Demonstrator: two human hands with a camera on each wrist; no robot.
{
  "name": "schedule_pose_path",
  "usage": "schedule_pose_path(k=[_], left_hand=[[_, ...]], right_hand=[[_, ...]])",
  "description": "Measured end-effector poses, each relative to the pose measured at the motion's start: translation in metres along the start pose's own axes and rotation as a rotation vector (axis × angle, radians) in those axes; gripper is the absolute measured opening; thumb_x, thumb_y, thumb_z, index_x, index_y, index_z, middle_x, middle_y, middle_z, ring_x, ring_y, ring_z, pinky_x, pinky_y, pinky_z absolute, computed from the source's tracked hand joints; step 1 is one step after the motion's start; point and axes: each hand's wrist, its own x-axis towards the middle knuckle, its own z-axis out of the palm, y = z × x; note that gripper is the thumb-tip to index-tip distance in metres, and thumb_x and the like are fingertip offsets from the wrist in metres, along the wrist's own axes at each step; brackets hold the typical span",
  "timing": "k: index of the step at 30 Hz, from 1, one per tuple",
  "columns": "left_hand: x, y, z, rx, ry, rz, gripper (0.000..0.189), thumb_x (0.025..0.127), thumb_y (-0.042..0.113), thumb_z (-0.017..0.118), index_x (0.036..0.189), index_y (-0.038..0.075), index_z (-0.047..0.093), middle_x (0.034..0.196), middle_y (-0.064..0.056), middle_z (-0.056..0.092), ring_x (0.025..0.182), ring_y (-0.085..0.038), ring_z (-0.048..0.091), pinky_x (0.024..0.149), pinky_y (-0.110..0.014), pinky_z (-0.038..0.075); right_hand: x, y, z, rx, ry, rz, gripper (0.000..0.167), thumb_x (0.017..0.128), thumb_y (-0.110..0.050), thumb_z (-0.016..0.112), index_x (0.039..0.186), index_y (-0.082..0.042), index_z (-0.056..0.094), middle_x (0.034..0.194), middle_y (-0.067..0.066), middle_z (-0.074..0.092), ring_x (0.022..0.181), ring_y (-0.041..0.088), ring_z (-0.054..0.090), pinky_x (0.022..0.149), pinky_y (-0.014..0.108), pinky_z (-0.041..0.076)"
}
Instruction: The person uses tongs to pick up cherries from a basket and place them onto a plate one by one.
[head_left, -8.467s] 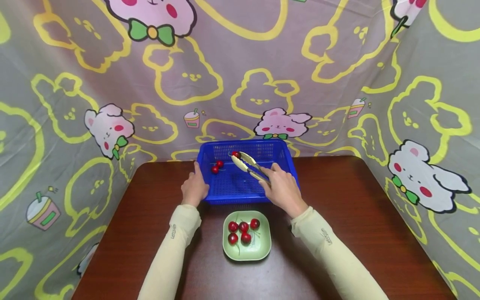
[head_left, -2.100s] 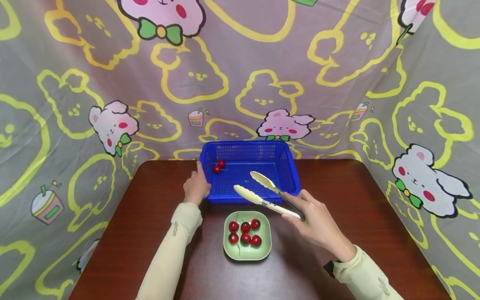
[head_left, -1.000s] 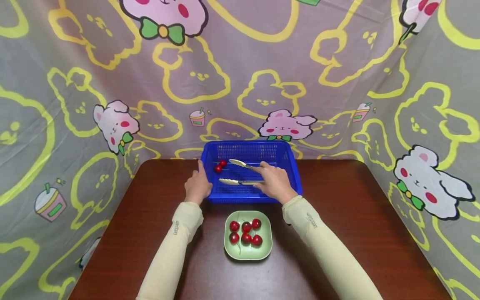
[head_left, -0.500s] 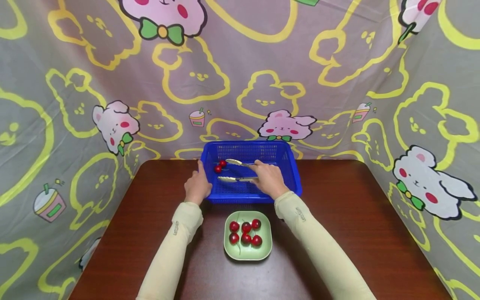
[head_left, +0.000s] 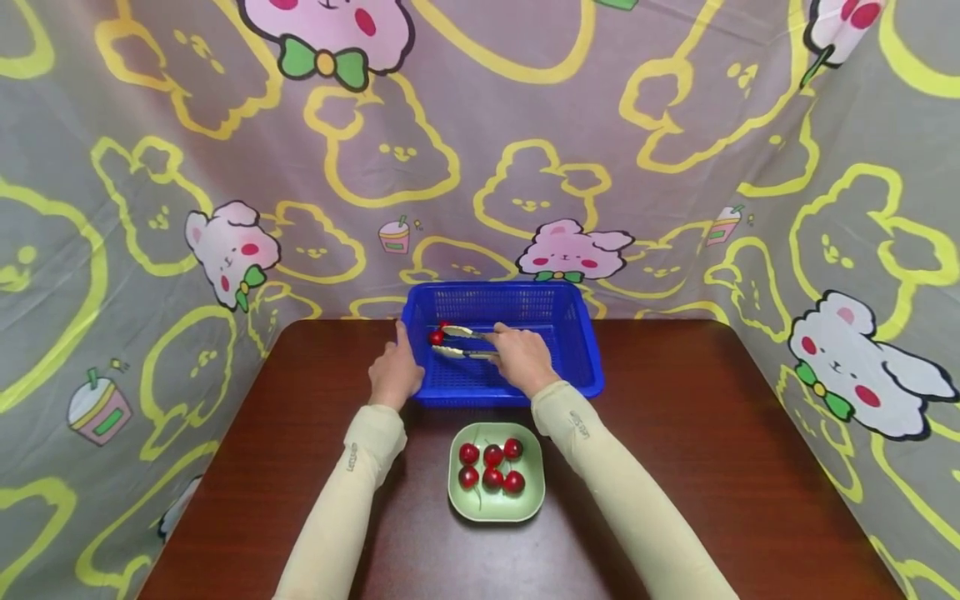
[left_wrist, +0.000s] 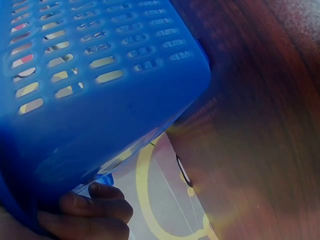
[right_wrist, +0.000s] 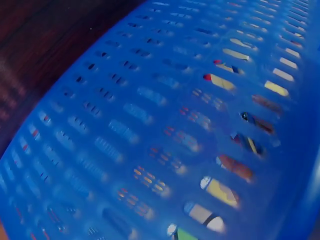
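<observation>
In the head view my right hand [head_left: 525,358] holds a pair of tongs [head_left: 450,352] inside the blue plastic basket [head_left: 589,354]. The tong arms are spread, with their pale scalloped tips right at two red cherries [head_left: 436,338] near the basket's left wall; the far cherry is partly covered by the upper tip. My left hand [head_left: 393,371] grips the basket's left rim, and the left wrist view shows its fingers [left_wrist: 92,212] curled around that edge. The right wrist view holds only the slotted basket wall [right_wrist: 165,95], with bits of red and pale yellow behind the slots.
A light green square plate [head_left: 525,504] with several stemmed cherries [head_left: 492,477] stands on the brown table [head_left: 675,467], in front of the basket and between my forearms. Patterned cloth [head_left: 450,100] hangs behind the table and along both sides.
Earlier the tongs held a cherry at the basket's back; a sixth cherry then lay on the plate. Since then my right hand has returned to the basket and moved left, bringing the tongs to the remaining two.
</observation>
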Motion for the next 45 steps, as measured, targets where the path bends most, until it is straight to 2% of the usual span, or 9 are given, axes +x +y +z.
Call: schedule_pose_path(k=[7, 21, 30, 45], left_hand=[[-0.001, 0.000, 0.002, 0.000, 0.008, 0.006, 0.095, 0.097, 0.020, 0.067, 0.166, 0.007, 0.004, 0.147, -0.033, 0.049, 0.107, -0.049, 0.064, 0.099, -0.062, 0.050], [-0.001, 0.002, 0.001, 0.003, 0.012, 0.005, 0.094, 0.097, 0.021, 0.067, 0.166, 0.006, 0.005, 0.146, -0.034, 0.049, 0.106, -0.049, 0.064, 0.098, -0.062, 0.051], [0.000, 0.000, 0.000, 0.019, 0.013, 0.011, 0.097, 0.094, 0.021, 0.066, 0.166, 0.007, 0.004, 0.146, -0.032, 0.051, 0.108, -0.050, 0.066, 0.094, -0.060, 0.052], [0.001, -0.001, 0.000, 0.009, 0.011, 0.011, 0.097, 0.094, 0.020, 0.066, 0.167, 0.007, 0.003, 0.146, -0.033, 0.050, 0.109, -0.051, 0.065, 0.097, -0.061, 0.051]], right_hand=[[0.004, -0.001, 0.009, -0.002, 0.013, -0.007, 0.032, 0.095, -0.028, 0.075, 0.126, -0.019, 0.075, 0.104, 0.000, 0.068, 0.084, 0.031, 0.073, 0.071, 0.045, 0.060], [0.004, -0.002, 0.010, 0.002, 0.029, -0.004, 0.028, 0.094, -0.026, 0.077, 0.121, -0.018, 0.077, 0.097, 0.000, 0.067, 0.082, 0.030, 0.073, 0.071, 0.044, 0.060], [0.001, 0.000, 0.005, 0.015, 0.046, -0.003, 0.032, 0.093, -0.025, 0.078, 0.125, -0.017, 0.076, 0.098, 0.000, 0.064, 0.079, 0.030, 0.072, 0.070, 0.044, 0.059], [-0.012, 0.008, -0.005, 0.036, 0.081, -0.005, 0.036, 0.094, -0.025, 0.077, 0.129, -0.018, 0.075, 0.093, 0.000, 0.059, 0.076, 0.029, 0.070, 0.069, 0.045, 0.058]])
